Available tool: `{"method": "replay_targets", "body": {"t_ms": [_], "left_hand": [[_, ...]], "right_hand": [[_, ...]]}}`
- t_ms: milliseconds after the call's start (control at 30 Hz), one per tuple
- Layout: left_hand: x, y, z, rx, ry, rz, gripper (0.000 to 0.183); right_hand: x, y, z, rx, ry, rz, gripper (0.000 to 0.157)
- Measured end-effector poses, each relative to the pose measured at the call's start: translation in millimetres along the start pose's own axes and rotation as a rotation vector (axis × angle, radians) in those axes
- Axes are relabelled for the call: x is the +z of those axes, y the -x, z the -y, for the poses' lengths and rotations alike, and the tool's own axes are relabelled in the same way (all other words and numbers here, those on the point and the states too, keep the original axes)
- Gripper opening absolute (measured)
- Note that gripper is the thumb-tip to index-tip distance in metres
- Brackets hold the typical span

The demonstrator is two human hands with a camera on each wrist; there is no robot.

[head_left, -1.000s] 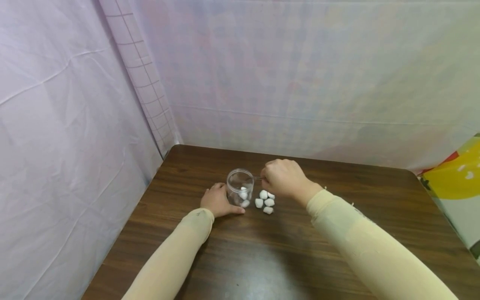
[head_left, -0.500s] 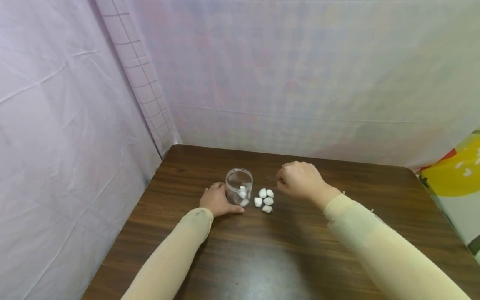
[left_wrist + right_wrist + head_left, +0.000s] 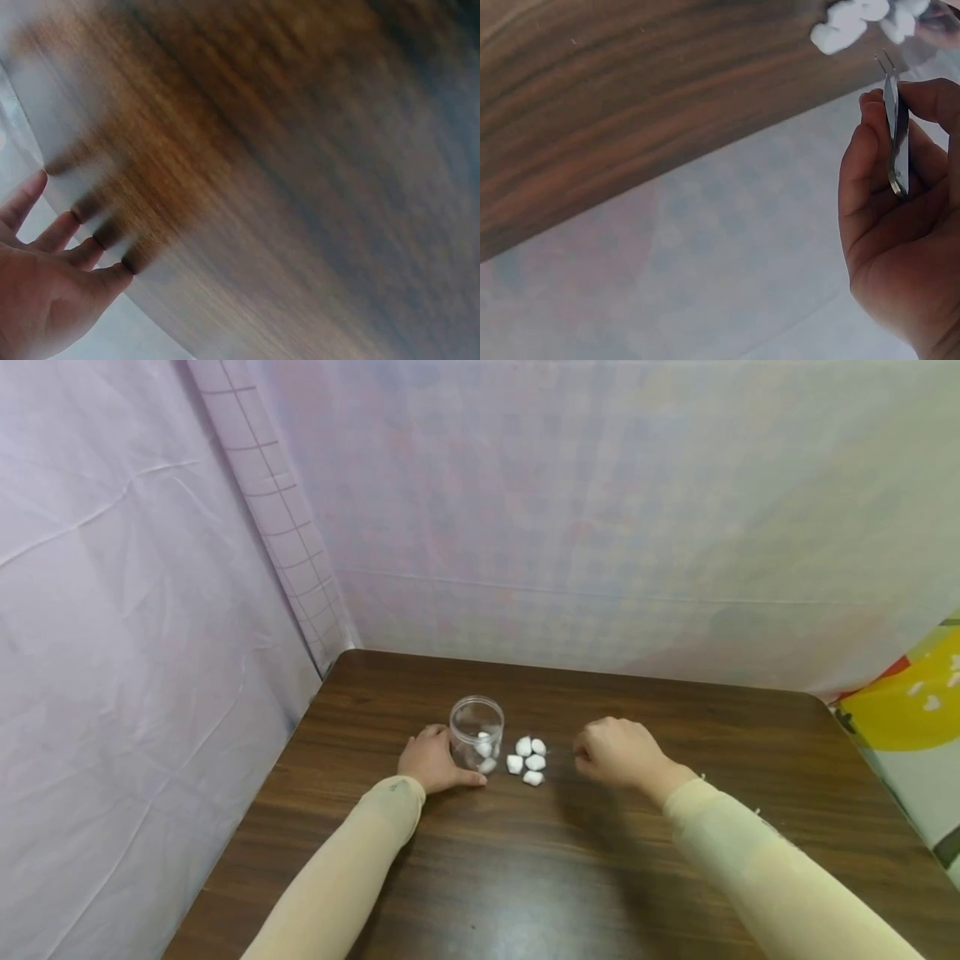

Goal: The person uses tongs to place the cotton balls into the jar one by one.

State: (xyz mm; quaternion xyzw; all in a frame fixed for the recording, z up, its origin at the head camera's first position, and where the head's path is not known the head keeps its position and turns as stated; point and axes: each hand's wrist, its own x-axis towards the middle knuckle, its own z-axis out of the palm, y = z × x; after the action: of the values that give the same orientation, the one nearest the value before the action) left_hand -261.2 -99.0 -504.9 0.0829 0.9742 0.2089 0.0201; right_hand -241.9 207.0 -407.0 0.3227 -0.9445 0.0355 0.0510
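Right hand (image 3: 618, 753) (pinching tweezers (image 3: 901, 142)) moved away from jar (image 3: 462, 738).

I can read no lettering, brand or number anywhere. My clear jar (image 3: 467, 732) bears nothing legible; the faint dark mark on my left cuff (image 3: 407, 792), below and left of the jar, and the white marks on the yellow patch (image 3: 911, 714), far right of it, stay unreadable.
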Motion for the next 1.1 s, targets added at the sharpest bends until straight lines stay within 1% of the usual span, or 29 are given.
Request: {"method": "replay_targets", "body": {"t_ms": [133,333,600,833,1100], "left_hand": [[0.4,0.2,1.6,0.002,0.004,-0.004,0.107],[0.9,-0.6,3.5,0.007,-0.002,-0.013,0.107],[0.6,-0.6,4.5,0.010,0.001,-0.016,0.106],[0.9,0.1,4.3,0.007,0.003,-0.013,0.107],[-1.5,1.4,2.8,0.003,-0.001,-0.004,0.107]], "right_hand": [[8.9,5,1,0.000,-0.008,0.014,0.033],[16.1,8,2,0.003,-0.023,0.014,0.034],[20.4,8,6,-0.026,-0.021,-0.002,0.033],[19.8,5,9,-0.050,-0.007,-0.013,0.033],[22.3,2,10,-0.049,-0.006,-0.011,0.033]]}}
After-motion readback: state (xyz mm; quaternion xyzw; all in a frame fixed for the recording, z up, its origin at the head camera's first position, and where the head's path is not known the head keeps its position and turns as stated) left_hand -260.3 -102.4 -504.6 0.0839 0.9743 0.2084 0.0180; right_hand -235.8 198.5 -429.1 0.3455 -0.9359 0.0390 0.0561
